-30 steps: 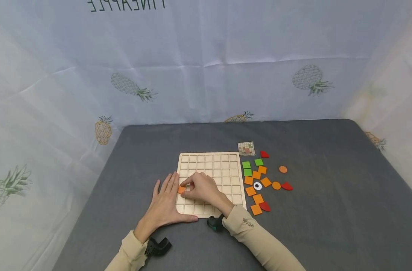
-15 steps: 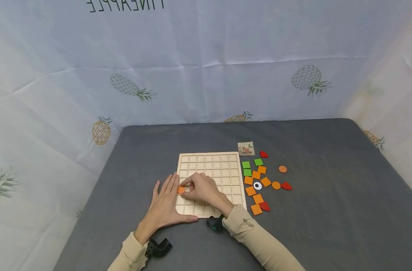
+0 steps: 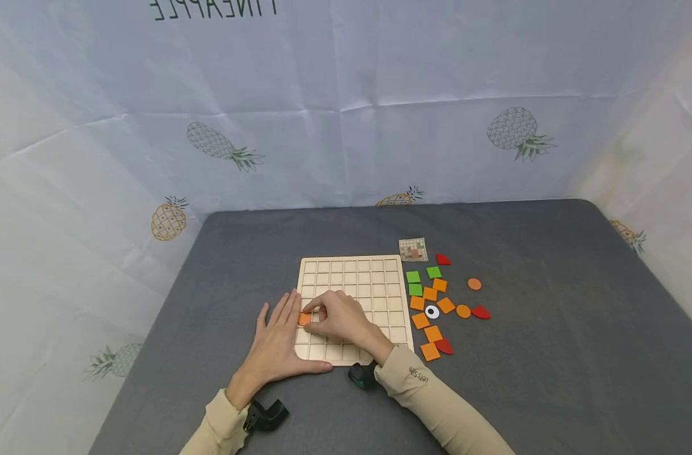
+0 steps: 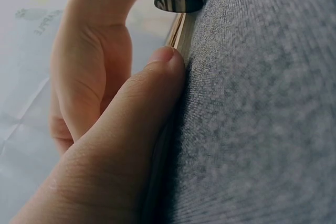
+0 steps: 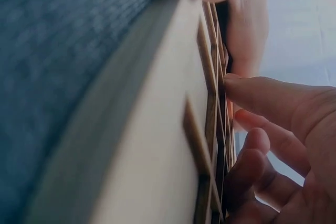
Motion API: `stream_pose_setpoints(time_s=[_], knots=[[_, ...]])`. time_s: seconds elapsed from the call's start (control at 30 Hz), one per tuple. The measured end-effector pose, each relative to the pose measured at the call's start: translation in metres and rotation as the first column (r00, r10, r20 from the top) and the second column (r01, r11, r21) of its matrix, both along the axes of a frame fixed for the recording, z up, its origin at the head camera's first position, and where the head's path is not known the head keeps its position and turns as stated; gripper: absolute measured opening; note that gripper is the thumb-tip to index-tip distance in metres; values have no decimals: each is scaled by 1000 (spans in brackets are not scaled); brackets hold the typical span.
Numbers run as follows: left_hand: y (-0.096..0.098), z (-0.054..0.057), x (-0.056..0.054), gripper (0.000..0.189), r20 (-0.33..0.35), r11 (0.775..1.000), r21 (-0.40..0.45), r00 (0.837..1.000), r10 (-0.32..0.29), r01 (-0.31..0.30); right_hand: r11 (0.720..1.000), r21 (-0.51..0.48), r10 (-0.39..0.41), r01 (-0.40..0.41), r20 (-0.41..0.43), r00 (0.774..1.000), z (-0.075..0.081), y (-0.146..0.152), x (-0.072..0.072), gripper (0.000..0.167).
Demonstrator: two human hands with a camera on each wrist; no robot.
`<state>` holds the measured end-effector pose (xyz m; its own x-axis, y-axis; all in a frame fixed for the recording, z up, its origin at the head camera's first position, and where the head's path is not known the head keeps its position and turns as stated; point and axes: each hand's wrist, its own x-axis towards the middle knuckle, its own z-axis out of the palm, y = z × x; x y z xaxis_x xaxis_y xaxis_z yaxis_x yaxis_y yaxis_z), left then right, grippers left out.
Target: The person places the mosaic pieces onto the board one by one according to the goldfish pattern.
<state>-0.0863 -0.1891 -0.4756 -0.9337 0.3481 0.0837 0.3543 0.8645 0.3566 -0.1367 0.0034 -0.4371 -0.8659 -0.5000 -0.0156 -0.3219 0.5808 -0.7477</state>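
A pale wooden grid board [image 3: 374, 278] lies flat on the dark table. My left hand [image 3: 276, 344] rests at its near left corner, straight fingers along the left side. The left thumb [image 4: 144, 85] touches the front edge. Over the board's left column, my right hand [image 3: 341, 316] pinches a flat orange piece [image 3: 304, 318] between thumb and index finger. The piece is partly hidden, so its full outline and whether it sits inside a cell cannot be told. In the right wrist view, the right hand's fingers [image 5: 268, 98] reach down to the grid.
Right of the board lie several orange squares [image 3: 433, 333], green squares [image 3: 413, 277], orange discs [image 3: 474, 284], red rounded pieces [image 3: 481, 312] and a white ring-like disc [image 3: 432, 312]. A small printed grid card [image 3: 413, 249] lies by the far right corner. A pineapple-print curtain [image 3: 346, 126] hangs behind the table.
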Motion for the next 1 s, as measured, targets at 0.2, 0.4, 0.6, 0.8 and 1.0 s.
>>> stream_pose_setpoints(time_s=[0.2,0.4,0.6,0.8,1.0], knots=[[0,-2,0,151,-12,1000,-3,1000,6,-6,1000,-26,-14,14,2,1000,5,11,-1,29],[2,-2,0,149,-11,999,-33,1000,15,-16,999,-32,-39,38,-20,999,11,31,-3,30],[3,0,0,148,18,999,-34,1000,21,-21,997,-44,-68,67,-37,997,22,57,-1,30],[2,1,-1,149,31,999,-28,999,21,-20,993,-71,-94,90,-54,994,33,82,-3,32],[2,0,-1,149,31,1000,-19,999,16,-16,988,-92,-133,124,-99,986,39,107,-7,32]])
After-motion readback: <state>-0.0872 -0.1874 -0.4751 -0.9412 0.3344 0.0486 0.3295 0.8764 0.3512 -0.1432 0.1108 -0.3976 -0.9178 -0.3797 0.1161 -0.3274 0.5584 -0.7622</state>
